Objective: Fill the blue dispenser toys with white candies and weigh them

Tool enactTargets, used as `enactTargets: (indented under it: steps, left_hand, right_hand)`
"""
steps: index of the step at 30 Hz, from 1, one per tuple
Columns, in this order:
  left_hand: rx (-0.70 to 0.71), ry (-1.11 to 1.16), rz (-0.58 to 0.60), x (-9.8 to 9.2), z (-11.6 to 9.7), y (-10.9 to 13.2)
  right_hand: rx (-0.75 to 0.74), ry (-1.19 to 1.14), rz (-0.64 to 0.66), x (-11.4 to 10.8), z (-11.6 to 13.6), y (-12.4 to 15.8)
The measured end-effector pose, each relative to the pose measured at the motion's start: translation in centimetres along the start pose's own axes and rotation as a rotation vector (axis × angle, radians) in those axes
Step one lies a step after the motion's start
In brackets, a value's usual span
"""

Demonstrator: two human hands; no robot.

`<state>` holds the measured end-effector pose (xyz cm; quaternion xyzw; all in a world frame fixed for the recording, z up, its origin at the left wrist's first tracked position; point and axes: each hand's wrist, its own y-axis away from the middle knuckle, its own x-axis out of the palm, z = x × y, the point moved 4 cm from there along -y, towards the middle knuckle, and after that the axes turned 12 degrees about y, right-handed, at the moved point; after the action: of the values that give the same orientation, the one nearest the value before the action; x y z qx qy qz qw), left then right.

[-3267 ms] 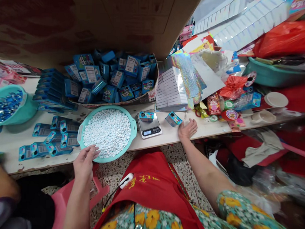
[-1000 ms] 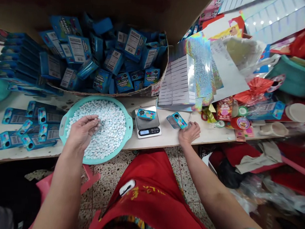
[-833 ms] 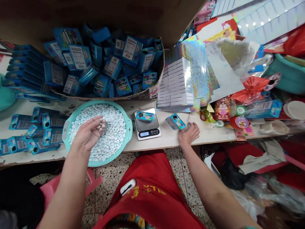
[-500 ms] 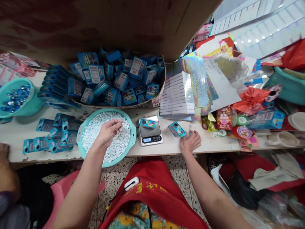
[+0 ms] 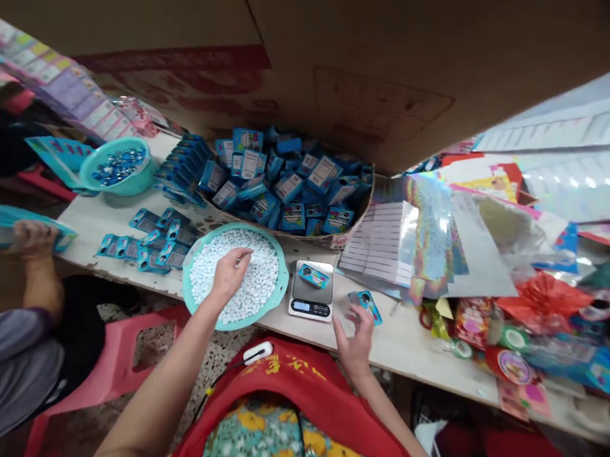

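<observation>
My left hand [image 5: 230, 276] is over a turquoise basin [image 5: 284, 281] of small white candies [image 5: 263, 270]. Its fingertips are pinched together, and whatever is between them is too small to make out. To the basin's right stands a digital kitchen scale [image 5: 310, 307] with a lit display. A small blue candy box [image 5: 313, 276] lies on its pan. My right hand [image 5: 355, 342] is raised at the table's front edge, right of the scale, thumb and fingers apart. Just behind its fingers is another blue box [image 5: 373, 307], partly covered by them; I cannot tell whether they touch.
A carton [image 5: 352, 237] heaped with blue boxes stands behind the basin. Several flat blue packs [image 5: 147, 249] lie left, near a bowl of blue-wrapped sweets [image 5: 121, 172]. Silver sheets [image 5: 429, 233] lie right. A co-worker's hand [image 5: 34, 239] holds blue card at far left.
My right hand has moved left from beyond the loose blue box to between it and the scale. My left hand stays pinched over the basin. The view has turned, and the co-worker now holds blue card.
</observation>
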<state>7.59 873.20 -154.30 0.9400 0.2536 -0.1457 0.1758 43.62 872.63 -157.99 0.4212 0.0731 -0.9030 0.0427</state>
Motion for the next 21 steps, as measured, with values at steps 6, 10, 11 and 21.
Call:
enactTargets:
  steps: [6, 10, 11, 21]
  left_hand:
    - [-0.127, 0.416, -0.055, 1.0, -0.1, 1.3]
    - [-0.361, 0.741, -0.098, 0.3, 1.5, 2.2]
    - [-0.398, 0.818, -0.114, 0.0, 1.6, 2.3]
    - [-0.531, 1.51, -0.209, -3.0, 0.1, -0.7]
  right_hand:
    - [0.122, -0.094, 0.269, 7.8, 3.0, -7.4]
    - [0.055, -0.074, 0.29, 6.3, 6.2, -9.1]
    - [-0.011, -0.068, 0.275, 5.4, 8.1, -9.7]
    - [-0.532, 0.011, 0.478, 9.1, 26.0, -11.9]
